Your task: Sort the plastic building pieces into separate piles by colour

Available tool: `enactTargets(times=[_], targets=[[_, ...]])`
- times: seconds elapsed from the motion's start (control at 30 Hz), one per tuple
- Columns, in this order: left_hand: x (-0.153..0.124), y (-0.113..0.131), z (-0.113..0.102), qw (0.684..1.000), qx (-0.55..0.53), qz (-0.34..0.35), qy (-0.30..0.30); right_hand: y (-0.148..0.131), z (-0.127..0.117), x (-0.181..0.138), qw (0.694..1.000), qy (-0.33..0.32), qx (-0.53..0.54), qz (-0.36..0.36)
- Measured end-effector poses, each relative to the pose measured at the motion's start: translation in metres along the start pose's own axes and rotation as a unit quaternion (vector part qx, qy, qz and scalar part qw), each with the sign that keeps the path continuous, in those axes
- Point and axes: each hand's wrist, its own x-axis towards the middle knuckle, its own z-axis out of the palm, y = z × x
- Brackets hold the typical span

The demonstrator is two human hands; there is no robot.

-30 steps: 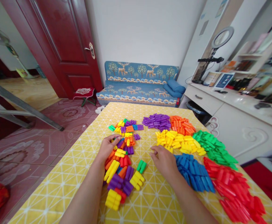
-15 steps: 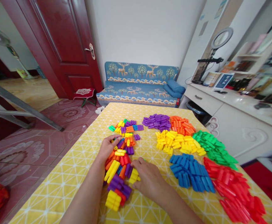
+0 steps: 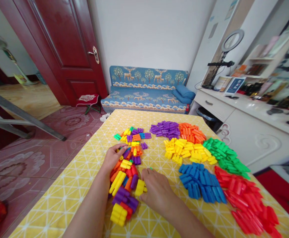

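Note:
Bullet-shaped plastic toy blocks in mixed colours form a long pile on the table. My left hand lies against its left side, thumb and fingers curled closely together at the blocks. What is between those fingertips, if anything, is hidden. To the right of the pile, my right hand is curled round the right end of a yellow block, thumb low and forefinger high. A speck of green shows just beyond its knuckles. More joined yellow blocks lie at the near end of the pile.
Single-colour heaps stand to the right: purple, orange, yellow, green, blue and red. A yellow patterned cloth covers the table. Behind it is a blue sofa; a white dresser stands at the right.
The whole view has shifted slightly left. My right forefinger has drawn a little to the right, away from the purple block. My left hand stays against the pile.

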Motion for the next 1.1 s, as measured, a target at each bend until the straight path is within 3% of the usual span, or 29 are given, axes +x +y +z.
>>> enactTargets(times=[0.27, 0.53, 0.67, 0.83, 0.93, 1.1], targets=[[0.001, -0.002, 0.0, 1.0, -0.008, 0.007, 0.002, 0.005, -0.007, 0.0, 1.0, -0.012, 0.019, 0.002], [0.001, -0.001, 0.0, 1.0, -0.003, 0.004, 0.001, 0.029, -0.017, 0.011, 0.989, 0.087, 0.118, -0.018], [0.0, 0.0, 0.0, 1.0, -0.01, 0.0, 0.001, 0.063, -0.041, 0.017, 0.969, 0.187, 0.144, 0.069], [-0.001, 0.002, 0.0, 1.0, -0.007, -0.009, -0.001, 0.116, -0.069, 0.011, 0.927, 0.318, 0.034, 0.196], [-0.001, 0.003, 0.0, 1.0, -0.006, -0.016, -0.002, 0.131, -0.07, 0.009, 0.925, 0.309, -0.006, 0.223], [0.0, 0.0, 0.0, 1.0, -0.015, -0.024, -0.003, 0.136, -0.057, 0.014, 0.938, 0.278, -0.024, 0.205]])
